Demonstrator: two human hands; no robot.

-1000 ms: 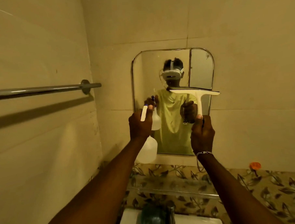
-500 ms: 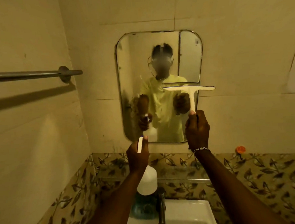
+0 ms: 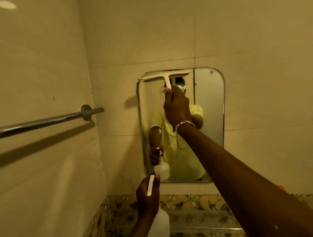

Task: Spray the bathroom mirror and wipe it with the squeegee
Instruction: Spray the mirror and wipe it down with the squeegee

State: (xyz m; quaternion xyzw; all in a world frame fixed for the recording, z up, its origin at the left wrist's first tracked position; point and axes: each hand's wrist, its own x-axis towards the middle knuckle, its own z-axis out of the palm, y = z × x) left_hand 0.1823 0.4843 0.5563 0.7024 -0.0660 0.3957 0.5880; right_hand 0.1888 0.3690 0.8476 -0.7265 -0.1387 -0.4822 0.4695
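Observation:
The rounded rectangular mirror (image 3: 209, 105) hangs on the tiled wall ahead. My right hand (image 3: 176, 106) is raised in front of it, gripping the handle of a white squeegee (image 3: 165, 76). The squeegee's blade lies across the mirror's top left edge. Lower down, my left hand (image 3: 148, 195) holds a translucent white spray bottle (image 3: 159, 225) by its trigger head, just below the mirror's bottom left corner. The bottle hangs down below my hand. The mirror reflects a person in a yellow shirt, with the bottle.
A chrome towel rail (image 3: 44, 121) juts from the left wall toward the mirror at chest height. A leaf-patterned tile band (image 3: 197, 204) runs below the mirror, with a glass shelf (image 3: 201, 227) in front of it. A small orange object (image 3: 280, 187) sits at the right.
My right hand lifted the squeegee from the mirror's lower right side up to its top left edge. My left hand stayed low with the spray bottle. The view tilted upward.

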